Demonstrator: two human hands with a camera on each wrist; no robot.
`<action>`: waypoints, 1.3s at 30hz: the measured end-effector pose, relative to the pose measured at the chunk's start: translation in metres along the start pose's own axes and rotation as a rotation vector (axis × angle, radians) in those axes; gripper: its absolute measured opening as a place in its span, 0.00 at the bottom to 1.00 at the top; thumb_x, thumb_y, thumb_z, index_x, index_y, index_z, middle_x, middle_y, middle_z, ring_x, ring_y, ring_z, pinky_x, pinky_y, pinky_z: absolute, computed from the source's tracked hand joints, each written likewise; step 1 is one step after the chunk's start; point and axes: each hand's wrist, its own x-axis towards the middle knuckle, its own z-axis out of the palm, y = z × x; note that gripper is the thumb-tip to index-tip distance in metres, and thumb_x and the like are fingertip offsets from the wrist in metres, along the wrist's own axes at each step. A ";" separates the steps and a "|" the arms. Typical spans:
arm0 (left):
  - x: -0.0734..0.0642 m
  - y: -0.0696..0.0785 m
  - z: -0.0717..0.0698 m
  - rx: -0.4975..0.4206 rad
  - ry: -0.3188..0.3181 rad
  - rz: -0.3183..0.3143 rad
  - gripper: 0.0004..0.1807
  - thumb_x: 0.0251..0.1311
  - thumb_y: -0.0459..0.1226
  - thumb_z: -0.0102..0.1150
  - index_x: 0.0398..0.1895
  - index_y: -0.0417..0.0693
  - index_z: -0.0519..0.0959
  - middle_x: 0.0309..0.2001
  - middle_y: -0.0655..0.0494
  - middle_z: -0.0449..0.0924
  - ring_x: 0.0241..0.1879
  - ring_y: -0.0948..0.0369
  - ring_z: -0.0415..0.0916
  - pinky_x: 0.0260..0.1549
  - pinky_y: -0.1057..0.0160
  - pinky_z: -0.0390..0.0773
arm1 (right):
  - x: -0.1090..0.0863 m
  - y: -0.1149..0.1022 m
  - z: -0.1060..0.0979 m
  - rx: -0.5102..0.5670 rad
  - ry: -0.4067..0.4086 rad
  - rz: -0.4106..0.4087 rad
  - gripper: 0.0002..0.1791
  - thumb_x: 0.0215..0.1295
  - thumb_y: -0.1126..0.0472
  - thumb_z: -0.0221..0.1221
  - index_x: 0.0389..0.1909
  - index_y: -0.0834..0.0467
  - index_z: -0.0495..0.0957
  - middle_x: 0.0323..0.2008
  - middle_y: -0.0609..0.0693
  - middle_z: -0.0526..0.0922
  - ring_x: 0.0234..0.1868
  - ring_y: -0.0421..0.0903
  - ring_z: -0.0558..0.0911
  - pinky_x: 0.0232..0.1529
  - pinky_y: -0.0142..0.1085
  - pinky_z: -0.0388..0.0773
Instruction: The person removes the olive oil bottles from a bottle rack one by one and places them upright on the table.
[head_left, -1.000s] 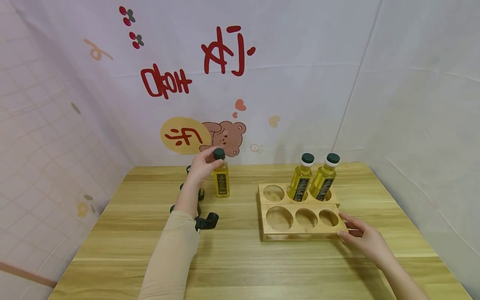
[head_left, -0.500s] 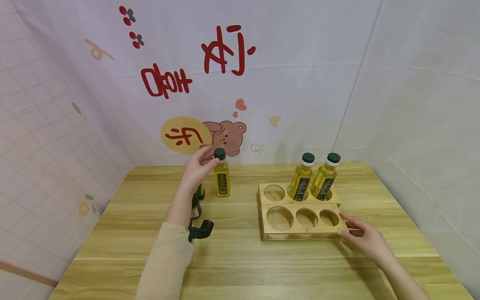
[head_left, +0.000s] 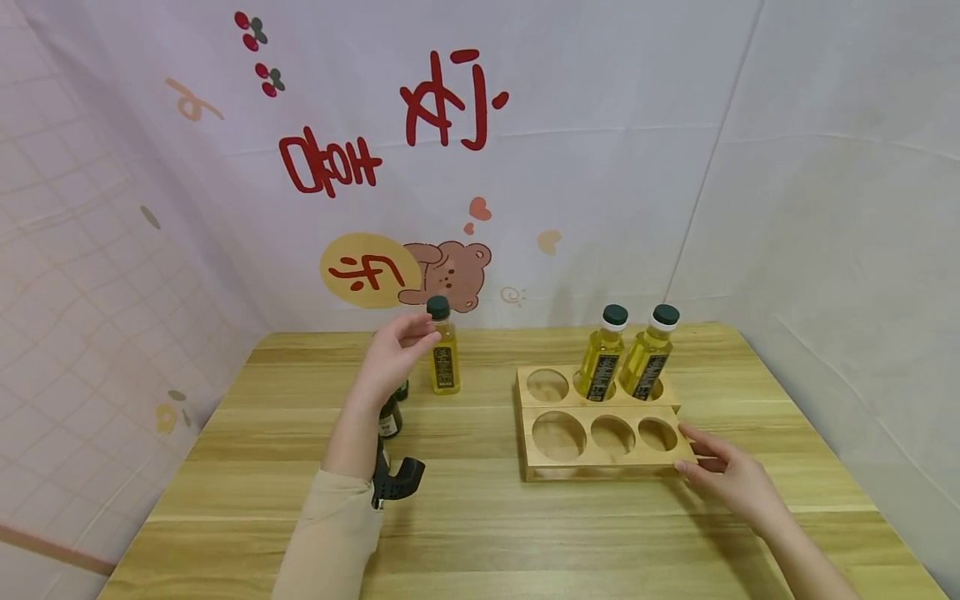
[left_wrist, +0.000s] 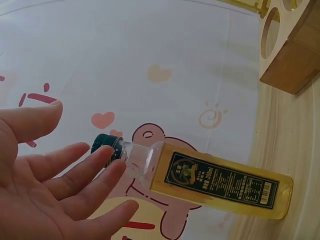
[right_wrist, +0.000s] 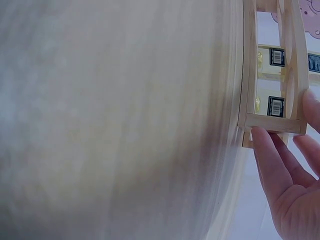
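Note:
A bottle of yellow oil (head_left: 445,360) with a dark green cap stands upright on the table, left of the rack. My left hand (head_left: 393,354) is beside its neck, fingers spread; in the left wrist view the thumb is well away from the cap (left_wrist: 106,148). At the right, my right hand (head_left: 731,483) holds the near right corner of a two-step wooden bottle rack (head_left: 592,475) between thumb and fingers. Two oil bottles, one in the middle hole (head_left: 602,362) and one in the right hole (head_left: 649,364), lean in the rack's back row.
Darker bottles (head_left: 389,421) stand behind my left forearm, mostly hidden by it. The rack's back left hole (head_left: 548,385) and its front holes hold no bottles. A printed cloth wall (head_left: 600,167) rises behind the wooden table (head_left: 480,533).
My left hand has come off the bottle's cap, shifting slightly left and lower as its fingers opened. The bottle stays standing in place. My right hand has kept still on the rack.

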 end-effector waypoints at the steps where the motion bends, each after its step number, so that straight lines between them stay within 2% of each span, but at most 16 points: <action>1: -0.001 0.001 0.001 -0.003 -0.006 -0.005 0.26 0.69 0.40 0.59 0.67 0.41 0.71 0.57 0.44 0.77 0.57 0.49 0.74 0.58 0.49 0.73 | 0.000 0.000 0.000 -0.005 0.003 -0.003 0.37 0.66 0.52 0.66 0.71 0.63 0.66 0.59 0.73 0.72 0.53 0.66 0.80 0.39 0.31 0.79; 10: -0.002 0.000 0.018 -0.016 -0.056 0.048 0.24 0.69 0.38 0.60 0.65 0.38 0.72 0.55 0.44 0.79 0.55 0.49 0.76 0.57 0.50 0.73 | 0.000 -0.002 -0.001 -0.004 0.001 0.002 0.37 0.66 0.52 0.66 0.71 0.62 0.66 0.59 0.73 0.73 0.53 0.66 0.80 0.39 0.31 0.79; 16: 0.002 -0.005 0.041 -0.042 -0.083 0.077 0.24 0.67 0.37 0.62 0.64 0.40 0.74 0.52 0.44 0.81 0.52 0.49 0.78 0.50 0.52 0.78 | 0.001 0.000 0.000 -0.006 0.006 -0.007 0.37 0.66 0.52 0.66 0.71 0.62 0.66 0.60 0.72 0.73 0.53 0.65 0.80 0.40 0.31 0.79; 21: 0.006 -0.007 0.063 -0.080 -0.126 0.105 0.25 0.66 0.38 0.63 0.65 0.40 0.73 0.51 0.45 0.82 0.52 0.50 0.79 0.52 0.51 0.77 | 0.001 0.001 0.001 -0.010 0.013 -0.005 0.37 0.66 0.52 0.66 0.71 0.61 0.67 0.59 0.72 0.74 0.53 0.65 0.80 0.40 0.31 0.79; 26: 0.011 -0.004 0.084 -0.072 -0.162 0.117 0.26 0.66 0.41 0.63 0.65 0.43 0.73 0.52 0.49 0.82 0.52 0.52 0.79 0.52 0.52 0.77 | 0.001 0.001 0.000 -0.007 0.015 -0.003 0.37 0.66 0.52 0.66 0.71 0.61 0.67 0.58 0.72 0.74 0.53 0.65 0.80 0.40 0.31 0.79; 34: 0.021 0.008 0.114 -0.088 -0.190 0.134 0.29 0.66 0.41 0.63 0.68 0.43 0.71 0.53 0.49 0.82 0.53 0.53 0.79 0.53 0.55 0.77 | 0.001 0.003 0.000 -0.003 0.004 0.012 0.37 0.66 0.51 0.65 0.72 0.60 0.66 0.59 0.72 0.73 0.54 0.65 0.79 0.40 0.32 0.79; 39: 0.027 0.017 0.131 -0.057 -0.229 0.158 0.30 0.65 0.43 0.64 0.68 0.45 0.70 0.55 0.48 0.81 0.53 0.54 0.78 0.53 0.56 0.76 | 0.001 0.003 0.000 -0.005 0.005 0.012 0.37 0.66 0.51 0.65 0.71 0.60 0.66 0.58 0.72 0.74 0.53 0.65 0.80 0.40 0.33 0.79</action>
